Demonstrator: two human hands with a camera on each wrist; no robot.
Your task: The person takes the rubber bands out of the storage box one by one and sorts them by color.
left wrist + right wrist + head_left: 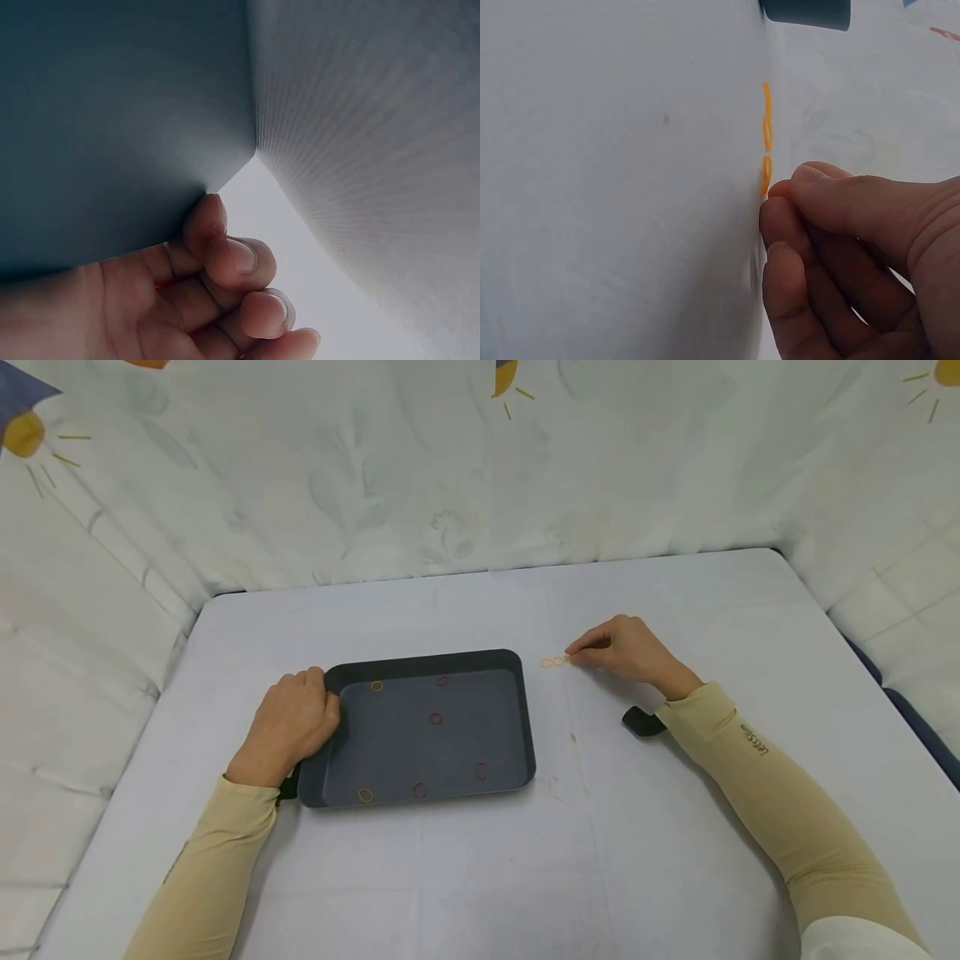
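A dark grey rectangular tray (423, 663) sits on the table with several small red and yellow rubber bands inside, such as a red rubber band (431, 718). My left hand (292, 722) grips its left wall; in the left wrist view the fingertips (240, 259) curl by its corner. To the right of the tray, small orange rubber bands (547, 667) lie in a short row on the cloth. My right hand (626, 650) pinches the orange rubber band (766, 176) at the near end of that row, thumb and index finger together. The fingertips partly hide this band.
A white cloth (480, 877) covers the table, with faint brownish marks right of the tray. A black strap end (642, 722) shows beside the right wrist. Patterned curtains (420, 485) hang behind the table and at both sides.
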